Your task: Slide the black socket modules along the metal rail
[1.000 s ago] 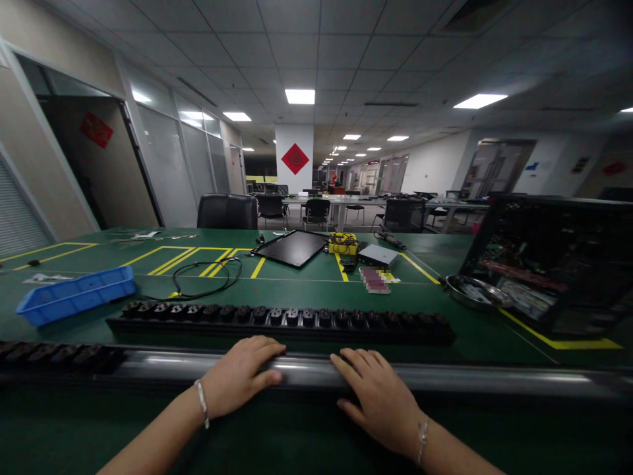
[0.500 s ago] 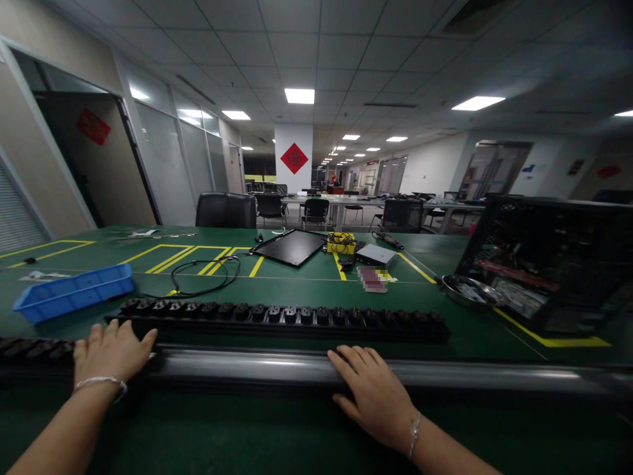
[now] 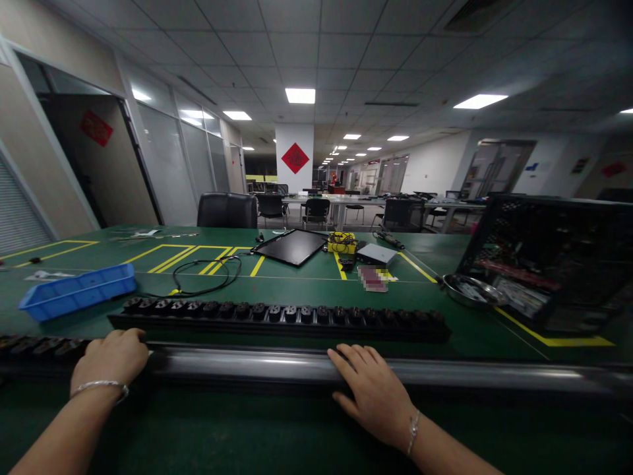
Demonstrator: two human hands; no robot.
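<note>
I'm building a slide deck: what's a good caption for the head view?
Left hand and right hand at a long bar, a dark strip beyond it on the green table.

Left grip [image 3: 109,359]: bare hand, thin shiny silver-coloured bracelet [image 3: 96,384] round wrist, bangle-like. Right grip [image 3: 374,394]: bare hand, silver-coloured chain [image 3: 414,432], narrow, slightly lumpy; beads or links, too blurred to tell. Both forearms [image 3: 62,425] bare to frame edge.

Left fingers [image 3: 136,334] partly hidden; nearer black strip [image 3: 49,348] cut off at left edge
</note>
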